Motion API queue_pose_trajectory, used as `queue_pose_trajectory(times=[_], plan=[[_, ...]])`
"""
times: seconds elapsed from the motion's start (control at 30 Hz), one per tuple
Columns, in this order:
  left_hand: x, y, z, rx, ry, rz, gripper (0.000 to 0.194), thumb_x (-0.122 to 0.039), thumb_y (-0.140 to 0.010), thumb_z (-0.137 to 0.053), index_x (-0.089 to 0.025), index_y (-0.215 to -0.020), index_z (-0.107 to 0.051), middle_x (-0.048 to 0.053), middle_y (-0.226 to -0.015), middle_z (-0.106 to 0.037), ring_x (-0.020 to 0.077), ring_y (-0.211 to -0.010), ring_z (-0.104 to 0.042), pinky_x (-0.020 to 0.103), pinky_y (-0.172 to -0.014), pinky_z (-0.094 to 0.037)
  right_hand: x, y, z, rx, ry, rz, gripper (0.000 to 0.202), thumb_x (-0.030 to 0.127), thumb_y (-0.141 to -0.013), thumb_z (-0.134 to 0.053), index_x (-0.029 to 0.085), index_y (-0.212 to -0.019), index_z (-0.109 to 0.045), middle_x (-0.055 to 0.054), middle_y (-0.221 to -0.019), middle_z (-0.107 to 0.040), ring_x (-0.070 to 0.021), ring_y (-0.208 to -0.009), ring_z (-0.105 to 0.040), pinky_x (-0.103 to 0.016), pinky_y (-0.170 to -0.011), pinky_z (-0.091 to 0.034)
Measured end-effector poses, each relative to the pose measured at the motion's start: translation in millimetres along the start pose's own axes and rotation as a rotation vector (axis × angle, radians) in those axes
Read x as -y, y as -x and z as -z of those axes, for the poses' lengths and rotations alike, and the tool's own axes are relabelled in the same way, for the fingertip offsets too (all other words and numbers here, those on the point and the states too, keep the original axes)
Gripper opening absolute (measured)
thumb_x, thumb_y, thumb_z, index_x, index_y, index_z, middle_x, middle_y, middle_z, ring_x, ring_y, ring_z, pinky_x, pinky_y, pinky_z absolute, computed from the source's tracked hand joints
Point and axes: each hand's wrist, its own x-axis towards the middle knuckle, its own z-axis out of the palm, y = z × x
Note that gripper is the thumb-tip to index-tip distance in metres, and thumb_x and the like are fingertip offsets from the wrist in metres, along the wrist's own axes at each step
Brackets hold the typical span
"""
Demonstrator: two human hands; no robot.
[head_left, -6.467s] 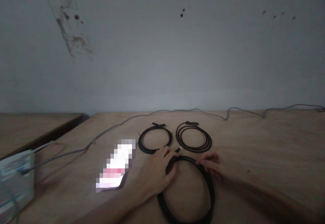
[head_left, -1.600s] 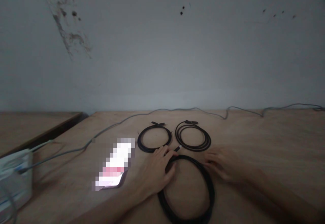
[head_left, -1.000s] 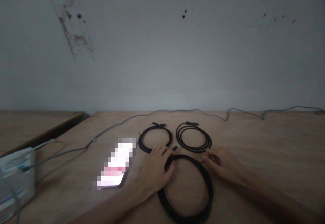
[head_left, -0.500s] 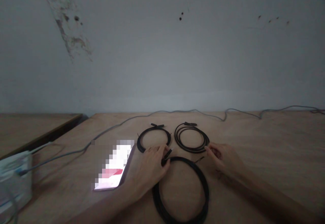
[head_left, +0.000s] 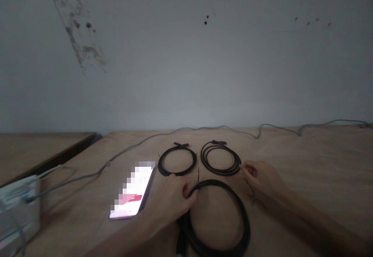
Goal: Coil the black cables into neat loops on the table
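Observation:
My left hand (head_left: 177, 194) is closed around the upper left of the nearest coil of black cable (head_left: 246, 226), which lies at the front of the table. A short twisted tie (head_left: 198, 175) sticks up from this coil beside my fingers, and a dark connector end (head_left: 181, 241) hangs at its lower left. My right hand (head_left: 255, 173) is pinched at the right edge of the back right cable coil (head_left: 220, 147); what sits between its fingertips is too small to make out. Below it shows a thin dark strand (head_left: 250, 187). Another black cable coil (head_left: 177, 174) rests at the back left.
A lit phone (head_left: 132, 194), partly blurred out, lies left of my left hand. A white power strip (head_left: 20, 206) with plugged leads stands at the far left. One grey cord (head_left: 131, 147) runs along the back of the wooden table (head_left: 320, 179) by the wall.
The nearest coil has turned counter-clockwise: its tie moved from the upper right to the top, its connector from the top to the lower left. My left hand has shifted slightly nearer.

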Motion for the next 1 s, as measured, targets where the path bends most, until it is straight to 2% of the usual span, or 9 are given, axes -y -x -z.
queue_pose_trajectory(times=[0.13,0.27,0.4,0.5,0.63,0.77,0.8,0.9,1.0], plan=[[1,-1,-2.7,-0.065,0.087,-0.075,0.030,-0.032,-0.086,-0.057,-0.019,-0.061,-0.048,-0.002,-0.057,-0.053,0.0134,-0.055,-0.048,0.027,-0.054,-0.026,-5,-1,-2,0.046,0.036,0.006,0.045,0.050,-0.097,-0.043,0.022,-0.064,-0.056,-0.002,-0.058,-0.060,-0.0168,-0.054,-0.053,-0.028,-0.054,-0.027],[11,-3,-12.9,-0.037,0.217,-0.041,0.024,-0.033,-0.085,-0.060,-0.019,-0.066,-0.053,-0.003,-0.061,-0.056,0.0134,-0.058,-0.052,0.025,-0.055,-0.031,-4,1,-6,0.101,0.027,0.014,0.040,0.048,-0.094,-0.045,0.022,-0.066,-0.058,-0.003,-0.061,-0.062,-0.0178,-0.057,-0.055,-0.028,-0.054,-0.028],[23,-6,-25.4,0.090,0.299,0.024,0.027,-0.034,-0.078,-0.066,-0.019,-0.063,-0.050,-0.004,-0.058,-0.051,0.0124,-0.056,-0.048,0.024,-0.051,-0.028,-1,2,-5,0.110,0.053,0.004,0.041,0.048,-0.094,-0.043,0.022,-0.065,-0.057,-0.003,-0.059,-0.060,-0.0174,-0.055,-0.053,-0.028,-0.054,-0.026],[28,-7,-31.1,0.145,0.394,0.050,0.026,-0.027,-0.074,-0.066,-0.020,-0.060,-0.044,-0.006,-0.056,-0.044,0.0110,-0.055,-0.043,0.022,-0.050,-0.026,0,2,-3,0.135,0.055,-0.007,0.042,0.049,-0.094,-0.045,0.021,-0.066,-0.057,-0.003,-0.059,-0.061,-0.0172,-0.055,-0.054,-0.028,-0.053,-0.025],[28,-5,-30.5,0.191,0.425,0.090,0.022,-0.017,-0.071,-0.059,-0.020,-0.060,-0.041,-0.007,-0.051,-0.045,0.0102,-0.049,-0.047,0.020,-0.047,-0.025,-1,1,-2,0.122,0.066,-0.018,0.042,0.047,-0.095,-0.043,0.021,-0.065,-0.057,-0.004,-0.061,-0.062,-0.0176,-0.057,-0.055,-0.029,-0.054,-0.027],[22,2,-28.2,0.338,0.488,0.159,0.020,-0.015,-0.077,-0.049,-0.023,-0.064,-0.036,-0.009,-0.041,-0.045,0.0115,-0.037,-0.049,0.020,-0.042,-0.025,-6,-1,-1,0.093,0.129,-0.070,0.039,0.044,-0.094,-0.048,0.021,-0.063,-0.056,-0.004,-0.060,-0.062,-0.0166,-0.055,-0.054,-0.029,-0.054,-0.025],[21,4,-27.5,0.291,0.468,0.156,0.022,-0.014,-0.076,-0.050,-0.022,-0.063,-0.035,-0.009,-0.042,-0.043,0.0110,-0.039,-0.048,0.020,-0.043,-0.024,-9,-1,-1,0.101,0.146,-0.083,0.035,0.042,-0.091,-0.051,0.021,-0.064,-0.057,-0.003,-0.061,-0.062,-0.0164,-0.056,-0.054,-0.029,-0.055,-0.025],[18,5,-23.6,0.002,0.300,0.042,0.027,-0.014,-0.075,-0.054,-0.021,-0.059,-0.034,-0.007,-0.051,-0.041,0.0110,-0.049,-0.046,0.023,-0.048,-0.026,-16,-1,-2,0.156,0.176,-0.087,0.023,0.037,-0.084,-0.060,0.021,-0.069,-0.058,-0.003,-0.067,-0.065,-0.0163,-0.059,-0.055,-0.029,-0.057,-0.026],[19,2,-17.4,-0.172,0.186,-0.128,0.025,-0.021,-0.085,-0.054,-0.020,-0.063,-0.043,-0.002,-0.062,-0.052,0.0147,-0.060,-0.051,0.027,-0.057,-0.036,-20,0,-2,0.216,0.175,-0.071,0.025,0.041,-0.084,-0.062,0.021,-0.070,-0.058,-0.003,-0.067,-0.065,-0.0168,-0.060,-0.054,-0.029,-0.057,-0.026]])
